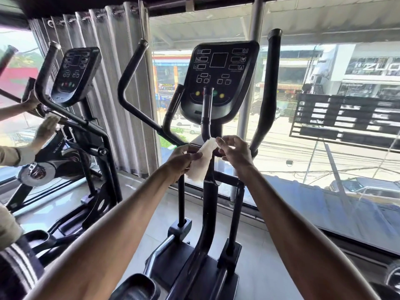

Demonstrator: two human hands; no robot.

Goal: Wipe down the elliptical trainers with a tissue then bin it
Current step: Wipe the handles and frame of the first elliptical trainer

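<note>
A black elliptical trainer (207, 191) stands right in front of me, its console (219, 81) facing me at head height. Below the console I hold a white tissue (202, 161) stretched between both hands. My left hand (181, 158) pinches its lower part between thumb and fingers. My right hand (234, 150) pinches its upper corner with the fingertips. The tissue hangs in front of the trainer's centre post, just under the short middle handlebar (206, 113). A second elliptical trainer (73, 87) stands to the left.
Another person's hands (46, 126) work on the left trainer with a pale cloth. A grey curtain (112, 83) hangs behind between the machines. A large window (324, 126) runs along the front and right, close behind the trainers. Pale floor tiles (259, 245) lie below.
</note>
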